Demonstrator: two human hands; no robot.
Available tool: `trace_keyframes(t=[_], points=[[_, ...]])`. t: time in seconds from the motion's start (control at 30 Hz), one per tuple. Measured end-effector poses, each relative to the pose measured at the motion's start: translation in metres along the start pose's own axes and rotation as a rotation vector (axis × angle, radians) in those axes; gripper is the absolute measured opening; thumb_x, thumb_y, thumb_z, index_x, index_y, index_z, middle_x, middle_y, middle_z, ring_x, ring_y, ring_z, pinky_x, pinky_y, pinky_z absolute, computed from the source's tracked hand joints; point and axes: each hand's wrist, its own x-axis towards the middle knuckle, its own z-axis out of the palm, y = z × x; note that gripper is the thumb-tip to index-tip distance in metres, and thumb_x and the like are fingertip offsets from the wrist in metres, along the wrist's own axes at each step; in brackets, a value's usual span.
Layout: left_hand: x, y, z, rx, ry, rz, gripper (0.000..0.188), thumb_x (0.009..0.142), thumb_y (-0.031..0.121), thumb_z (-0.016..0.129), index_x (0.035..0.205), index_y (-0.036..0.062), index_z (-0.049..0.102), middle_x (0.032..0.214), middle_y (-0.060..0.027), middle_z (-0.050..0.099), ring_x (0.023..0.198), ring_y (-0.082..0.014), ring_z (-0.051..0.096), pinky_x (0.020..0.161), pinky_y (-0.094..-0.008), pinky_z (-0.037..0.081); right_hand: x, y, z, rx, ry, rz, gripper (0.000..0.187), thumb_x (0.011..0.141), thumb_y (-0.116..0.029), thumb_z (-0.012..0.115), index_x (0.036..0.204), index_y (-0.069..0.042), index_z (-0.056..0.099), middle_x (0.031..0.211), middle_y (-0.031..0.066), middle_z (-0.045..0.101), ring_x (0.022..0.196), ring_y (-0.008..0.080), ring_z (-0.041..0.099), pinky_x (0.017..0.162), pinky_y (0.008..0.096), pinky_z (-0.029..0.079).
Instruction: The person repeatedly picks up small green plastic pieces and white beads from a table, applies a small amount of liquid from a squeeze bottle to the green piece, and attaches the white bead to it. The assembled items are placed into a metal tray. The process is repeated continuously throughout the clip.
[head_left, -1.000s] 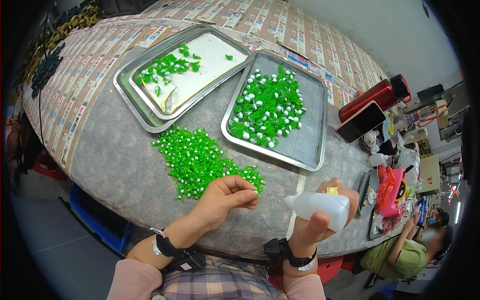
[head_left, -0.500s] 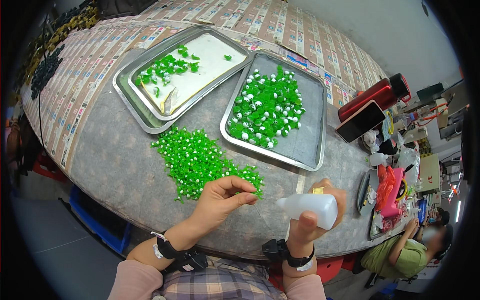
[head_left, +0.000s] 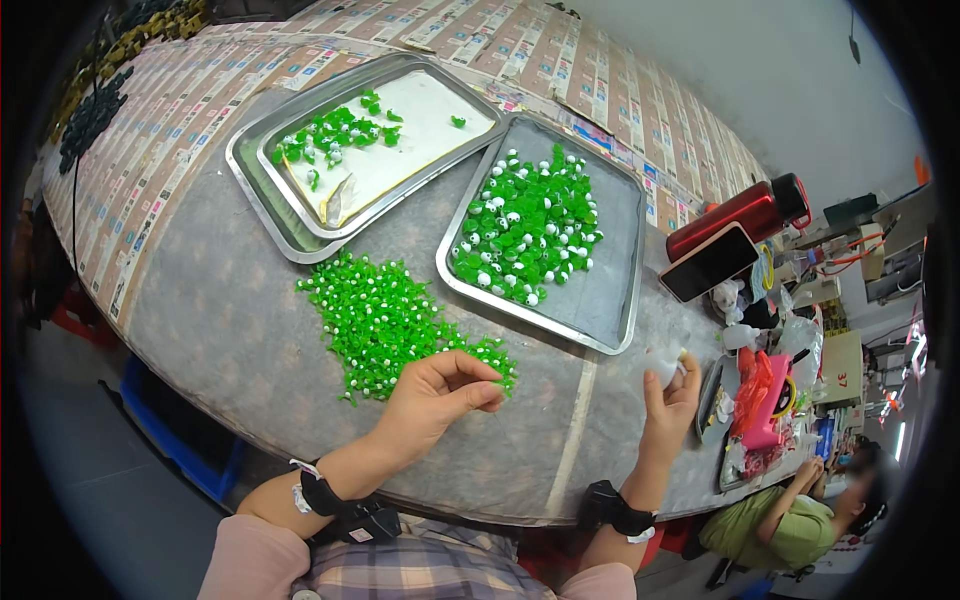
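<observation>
My left hand (head_left: pixel 440 395) is closed in a pinch at the near right edge of a heap of small green plastic pieces with white dots (head_left: pixel 375 320). Whatever its fingertips hold is too small to make out. Farther right, my right hand (head_left: pixel 668 405) curls its thumb and fingers around a whitish squeeze bottle (head_left: pixel 661 362), mostly hidden and blurred. A yellowish wrap shows on one of that hand's fingers. Beyond the heap, a metal tray (head_left: pixel 618 335) carries green pieces with white eyeball-like beads. Another metal tray (head_left: pixel 290 240), at the far left, holds a smaller group on white sheeting.
At the right lie a red flask (head_left: pixel 735 215) and a black-screened phone (head_left: pixel 710 262). Nearer stand a dark dish (head_left: pixel 711 405), a pink holder (head_left: pixel 768 410) and plastic bags. Past them sits a person in green (head_left: pixel 765 530). A tape strip (head_left: pixel 572 435) crosses the grey tabletop.
My right hand has moved right and away from my left hand with the bottle, toward the dark dish. My left hand keeps its pinch, almost in place.
</observation>
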Motion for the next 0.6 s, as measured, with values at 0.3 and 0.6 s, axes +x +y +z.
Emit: trace_keyframes(t=[0.3,0.6], points=[[0.0,0.002,-0.001,-0.001,-0.013,-0.007,0.009,0.074,0.003,0.057,0.083,0.0002,0.055,0.074,-0.0074,0.058,0.066,-0.0145,0.057,0.063,-0.0259,0.048,0.001,-0.007,0.0,-0.48,0.269,-0.322,0.033,0.069,-0.001,0.058,0.1,0.0,0.044,0.093,0.0109,0.056,0.084,0.0199,0.053,0.071,0.0287,0.041],[-0.001,0.002,-0.002,-0.026,0.022,0.002,0.008,0.075,0.004,0.056,0.082,0.0008,0.055,0.074,-0.007,0.058,0.066,-0.0128,0.057,0.062,-0.0256,0.049,0.038,-0.046,0.11,-0.416,-0.392,-0.563,0.02,0.065,-0.005,0.062,0.083,-0.004,0.054,0.077,0.009,0.055,0.072,0.0256,0.051,0.065,0.0303,0.04]])
